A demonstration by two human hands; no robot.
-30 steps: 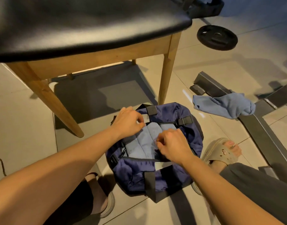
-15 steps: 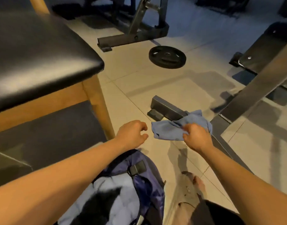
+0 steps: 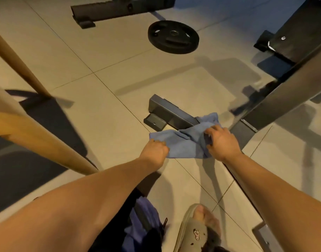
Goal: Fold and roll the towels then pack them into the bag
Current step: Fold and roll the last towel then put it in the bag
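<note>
A blue towel (image 3: 183, 142) lies on the tiled floor (image 3: 119, 51), in front of the person. It is not flat. Its far corner rests on a grey metal bar (image 3: 170, 113) that lies on the floor, and the right side of the towel is bunched up. The left hand (image 3: 155, 150) has its fingers curled and holds the near left edge of the towel. The right hand (image 3: 222, 140) grips the bunched right side, with its fingers curled into the cloth. The two hands are apart, with a stretch of towel between them. The bag (image 3: 143, 220) is dark blue and sits low in the view, close to the person, just beside the left arm. Most of it is hidden, so I cannot tell what is inside. A foot in a tan slipper (image 3: 192, 231) stands on the floor just to the right of the bag. A round black weight plate (image 3: 173, 36) lies flat on the floor, well past the towel. A wooden leg (image 3: 19, 66) stands on the left.
</note>
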